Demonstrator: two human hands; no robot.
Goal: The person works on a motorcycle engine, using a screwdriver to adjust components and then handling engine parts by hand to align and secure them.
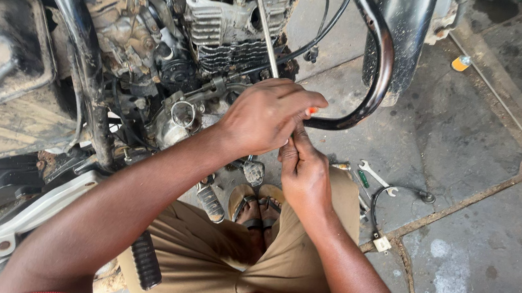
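Bright, even daylight; soft shadows lie under the motorcycle engine [235, 27]; sharp focus, with slight wide-angle bending beyond it.

A screwdriver [272, 41] with a long steel shaft slants up into the engine [234, 34], far centre; only a sliver of its orange handle [311, 110] shows, low, beside the black curved exhaust pipe [376, 68].

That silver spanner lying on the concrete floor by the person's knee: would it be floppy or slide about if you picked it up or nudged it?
The spanner looks like solid metal, so probably stiff and rather heavy for its size. It lies flat on the rough concrete floor, so a push would likely scrape it along, not roll it. Its smooth shiny shank may be slippery in oily fingers.
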